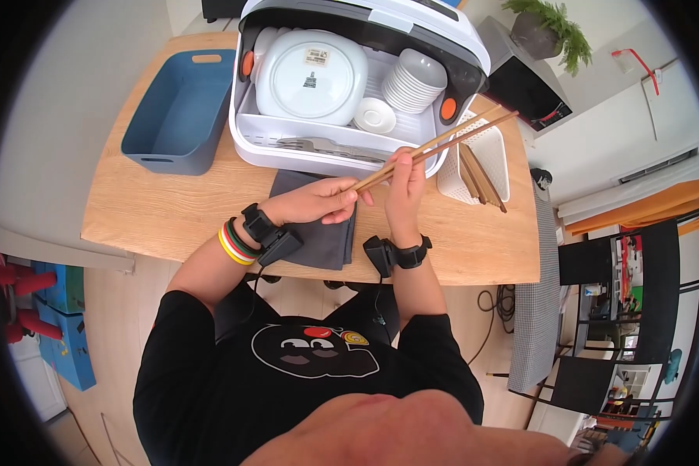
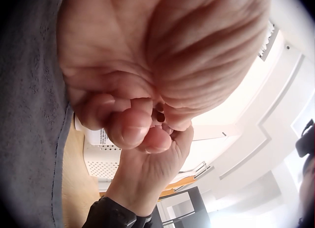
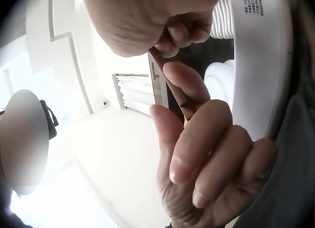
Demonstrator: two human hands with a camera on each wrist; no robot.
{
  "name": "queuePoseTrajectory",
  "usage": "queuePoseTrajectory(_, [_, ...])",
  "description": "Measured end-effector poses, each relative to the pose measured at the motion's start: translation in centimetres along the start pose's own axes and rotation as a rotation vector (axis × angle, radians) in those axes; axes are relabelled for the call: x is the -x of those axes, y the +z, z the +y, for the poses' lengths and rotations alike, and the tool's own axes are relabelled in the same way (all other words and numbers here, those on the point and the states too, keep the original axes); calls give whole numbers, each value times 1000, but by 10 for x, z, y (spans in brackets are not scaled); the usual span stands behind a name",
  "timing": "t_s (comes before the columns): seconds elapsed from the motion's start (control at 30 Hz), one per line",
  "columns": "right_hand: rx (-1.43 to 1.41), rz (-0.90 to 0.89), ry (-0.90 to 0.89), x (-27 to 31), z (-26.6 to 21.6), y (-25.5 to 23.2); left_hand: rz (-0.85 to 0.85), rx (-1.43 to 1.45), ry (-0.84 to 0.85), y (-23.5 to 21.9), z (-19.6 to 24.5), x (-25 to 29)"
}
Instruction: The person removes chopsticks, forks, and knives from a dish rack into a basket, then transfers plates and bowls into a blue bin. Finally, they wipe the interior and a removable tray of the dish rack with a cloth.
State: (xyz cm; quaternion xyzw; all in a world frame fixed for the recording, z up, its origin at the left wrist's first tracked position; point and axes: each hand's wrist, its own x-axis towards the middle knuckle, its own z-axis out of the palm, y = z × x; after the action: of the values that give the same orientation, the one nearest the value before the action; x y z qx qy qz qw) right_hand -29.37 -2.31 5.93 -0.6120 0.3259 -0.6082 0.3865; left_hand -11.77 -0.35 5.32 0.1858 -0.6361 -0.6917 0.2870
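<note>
- Head view: two long, thin, brown wooden chopsticks [image 1: 443, 147] are up in the air, held by both hands, just in front of the white plastic dish box [image 1: 303, 158]. They lie side by side on a slant, and in this view the far ends cross the white plastic basket with small holes [image 1: 452, 185].
- The left hand [image 1: 318, 200] pinches the near end of the chopsticks. It is over the folded dark grey cloth [image 1: 314, 241].
- The right hand [image 1: 408, 182] grips the same chopsticks farther up, with its fingers bent around them.
- In the left wrist view, the two round stick ends peek out by the left hand's fingers.
- More brown wooden sticks [image 1: 480, 177] lean inside the basket, which sits to the right of the box.
- Inside the box are a big white square plate with round corners [image 1: 287, 85], a stack of white bowls [image 1: 414, 81], a small round white dish [image 1: 374, 116] and, in the front slot, shiny silver cutlery [image 1: 318, 146].
- A deep blue plastic tub [image 1: 175, 116] stands left of the box.
- All of these things are on or above the light brown wooden bench [image 1: 147, 213].
</note>
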Motion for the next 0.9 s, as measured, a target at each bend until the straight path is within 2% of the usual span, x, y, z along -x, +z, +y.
queuePoseTrajectory(0.07, [-39, 52, 6, 0, -1, -2, -5, -1, -22, 1, 4, 1])
queuePoseTrajectory(0.13, [-126, 32, 51, 0, -2, -2, -8, -3, -43, 0, 4, 1])
queuePoseTrajectory(0.27, [-101, -13, 68, -1, -8, 6, -17, -20, -29, -3, 0, 1])
queuePoseTrajectory(0.37, [-113, -106, 70, 2, -5, 8, 11, -4, -4, -4, -4, 1])
queuePoseTrajectory(0.47, [-110, -301, 64, 5, -4, 7, 71, 19, 27, -5, -8, 0])
queuePoseTrajectory(0.57, [-163, -313, 146, 11, -10, 14, 141, -11, 40, -6, -8, 0])
queuePoseTrajectory(0.63, [-164, -318, 81, 12, -4, 13, 127, -46, 54, -9, -11, 0])
queuePoseTrajectory(0.67, [-125, -257, -66, 11, -4, 14, 125, -49, 58, -9, -12, -1])
queuePoseTrajectory(0.73, [-86, -194, -219, 12, -10, 13, 149, -43, 88, -11, -12, -1])
queuePoseTrajectory(0.8, [-112, -28, -135, 21, -30, 4, 176, -49, 83, -9, -8, -1])
queuePoseTrajectory(0.87, [-8, 7, -162, 25, -43, -17, 205, -51, 75, -8, -5, 0])
queuePoseTrajectory(0.9, [99, 85, -163, 27, -50, -31, 206, -52, 74, -8, -5, 0])
